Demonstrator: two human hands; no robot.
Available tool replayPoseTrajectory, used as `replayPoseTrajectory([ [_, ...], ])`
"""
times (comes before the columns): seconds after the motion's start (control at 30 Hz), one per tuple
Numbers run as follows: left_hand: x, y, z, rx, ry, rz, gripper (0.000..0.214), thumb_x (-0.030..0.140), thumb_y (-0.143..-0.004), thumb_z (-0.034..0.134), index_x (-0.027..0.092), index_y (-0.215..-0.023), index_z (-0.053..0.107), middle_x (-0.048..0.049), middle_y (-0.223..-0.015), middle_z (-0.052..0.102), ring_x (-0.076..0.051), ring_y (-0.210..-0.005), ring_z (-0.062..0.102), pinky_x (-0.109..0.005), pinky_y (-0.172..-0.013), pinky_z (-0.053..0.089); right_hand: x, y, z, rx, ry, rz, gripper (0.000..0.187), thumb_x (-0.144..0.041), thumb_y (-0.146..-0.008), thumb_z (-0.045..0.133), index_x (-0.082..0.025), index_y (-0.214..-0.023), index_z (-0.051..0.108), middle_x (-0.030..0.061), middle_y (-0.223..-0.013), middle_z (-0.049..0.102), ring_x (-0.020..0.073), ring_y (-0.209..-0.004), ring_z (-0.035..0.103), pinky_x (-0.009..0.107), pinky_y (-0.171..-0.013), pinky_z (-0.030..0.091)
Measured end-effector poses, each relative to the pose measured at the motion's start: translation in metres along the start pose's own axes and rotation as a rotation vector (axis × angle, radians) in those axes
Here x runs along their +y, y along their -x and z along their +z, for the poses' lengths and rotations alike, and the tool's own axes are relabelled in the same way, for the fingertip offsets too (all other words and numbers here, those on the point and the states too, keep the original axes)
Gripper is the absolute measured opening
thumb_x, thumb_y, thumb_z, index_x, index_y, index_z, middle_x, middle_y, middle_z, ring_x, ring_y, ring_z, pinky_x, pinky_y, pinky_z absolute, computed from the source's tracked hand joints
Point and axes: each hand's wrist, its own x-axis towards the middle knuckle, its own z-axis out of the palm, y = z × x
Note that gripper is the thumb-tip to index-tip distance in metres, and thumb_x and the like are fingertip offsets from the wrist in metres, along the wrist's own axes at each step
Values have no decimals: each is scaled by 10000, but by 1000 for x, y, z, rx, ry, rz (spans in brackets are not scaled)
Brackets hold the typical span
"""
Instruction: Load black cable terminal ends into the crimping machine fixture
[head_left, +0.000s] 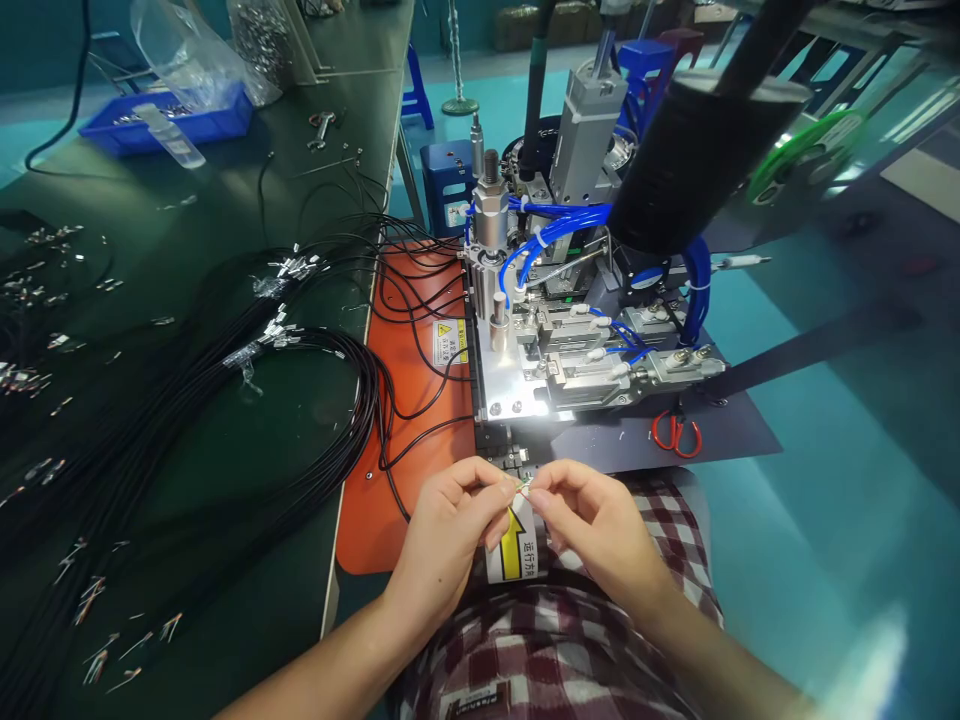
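My left hand [450,525] and my right hand [592,520] meet close to my body, both pinched on the end of a thin black cable [523,487] with small coloured wire tips showing between the fingertips. The cable runs left from my left hand over the orange mat [375,520]. Directly behind the hands stands a small metal machine [555,350] with blue air hoses, lit brightly at its front. A label with a yellow arrow [512,550] sits just under my fingers.
Bundles of black cables with metal ends [262,345] lie across the dark green bench at left. Red-handled scissors [676,433] rest right of the machine. A blue tray [169,120] with plastic bags stands far back left. Loose wire scraps litter the bench.
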Motion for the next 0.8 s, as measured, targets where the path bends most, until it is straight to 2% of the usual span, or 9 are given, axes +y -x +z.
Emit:
replayPoseTrajectory([
  [0.03,-1,0,0,-2,-9,4,211,302,-773,664,163,-655,557,75,-416,402,-63,-429,303,-218,-480,255,-1,-1,0,-49,-78,75,237,-414,-820,634,-190,-769,579,-46,-546,500,107,-454,421,244,-450,338],
  [0.1,-3,0,-1,-3,-26,12,206,308,-776,669,161,-673,569,72,-428,409,-65,-437,311,-220,-483,253,-4,-3,1,-111,-164,137,292,-459,-813,634,-183,-763,551,-75,-490,442,90,-438,371,231,-455,304],
  [0.33,-2,-2,0,-9,19,65,181,308,-767,699,154,-738,610,63,-475,432,-74,-481,347,-214,-510,288,-4,-2,1,-142,-226,168,344,-496,-826,594,-190,-719,481,-89,-460,411,78,-440,302,227,-470,240],
  [0.47,-2,-2,0,2,13,55,183,301,-752,717,146,-726,623,56,-483,446,-73,-483,355,-210,-510,292,-6,-2,-1,-103,-195,164,348,-500,-825,590,-197,-709,466,-88,-463,403,81,-441,314,220,-456,252],
  [0.6,-1,-2,1,-3,76,31,181,302,-744,723,154,-728,619,60,-459,447,-75,-469,359,-210,-505,311,-11,-2,-3,-53,-141,124,328,-501,-810,606,-188,-760,521,-80,-494,414,87,-454,356,220,-451,299],
  [0.8,1,-2,4,0,88,43,189,285,-726,738,149,-693,610,55,-469,471,-68,-469,378,-200,-505,318,-9,-5,0,-34,-127,122,302,-472,-764,648,-180,-773,570,-68,-514,417,89,-455,356,219,-422,287],
])
